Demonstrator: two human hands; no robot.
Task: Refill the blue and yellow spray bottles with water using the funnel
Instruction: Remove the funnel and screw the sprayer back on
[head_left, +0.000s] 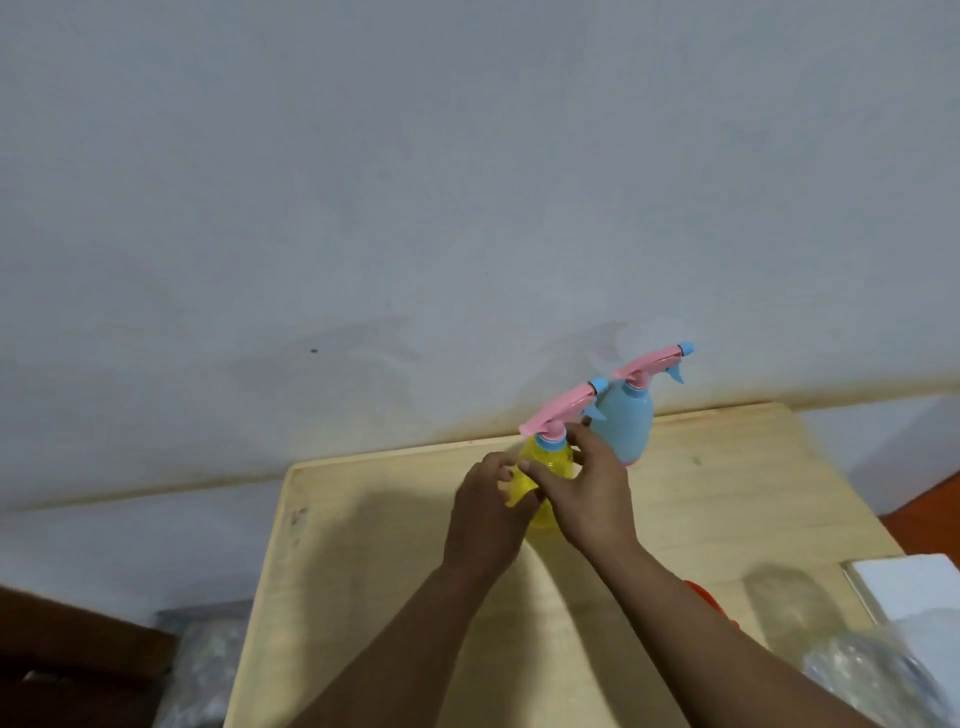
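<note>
Both hands are wrapped around the yellow spray bottle (546, 465), which stands on the table (363, 571). The left hand (491, 512) holds its side. The right hand (587, 499) holds it higher up, with fingers near the blue collar under the pink spray top (558, 410). That top is still on. The blue spray bottle (623, 423) stands just behind, its top on too. I think the work has barely begun: tops must come off, then water goes in. Something orange (706, 597) peeks out beside the right arm; it may be the funnel.
</note>
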